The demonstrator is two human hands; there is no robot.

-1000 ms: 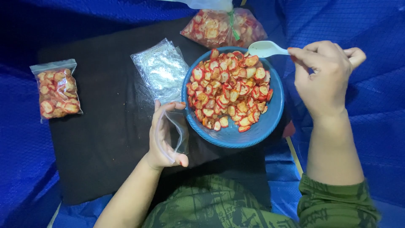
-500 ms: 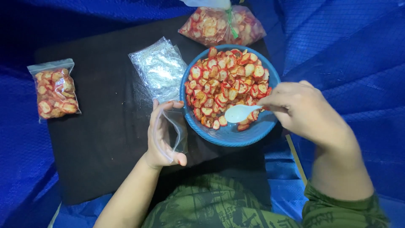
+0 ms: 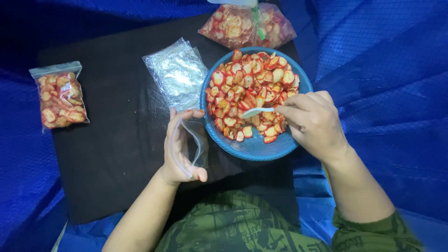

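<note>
Filled snack bag (image 3: 59, 99): sealed, lying flat near the left edge of the black mat (image 3: 116, 154), well apart from the work.

Left hand (image 3: 183, 150): curled around the mouth of an empty clear bag (image 3: 193, 144), thumb and fingertips spreading the rim into an open loop just beside the near-left rim of the blue bowl (image 3: 254, 148). Judgement: the opening is narrow, so it should be held wide and tipped toward the bowl, with its lip touching or just under the bowl's rim, so strays drop back in rather than onto the mat.

Stack of empty bags (image 3: 177, 74): lying flat at the bowl's far-left side, untouched.

Bowl: heaped with red-edged sliced chips (image 3: 249, 86), fuller at the far side, bare blue floor showing at the near side.

Right hand (image 3: 311, 122): closed around the handle of a white spoon (image 3: 254, 112), whose tip is buried in the chips at the middle of the bowl. Judgement: a shallow, level scoop is best; the chips look brittle, so slide under them rather than press down, and load modestly to fit the bag's mouth.

Large bulk bag (image 3: 247, 27): tied off, at the mat's far edge behind the bowl.
</note>
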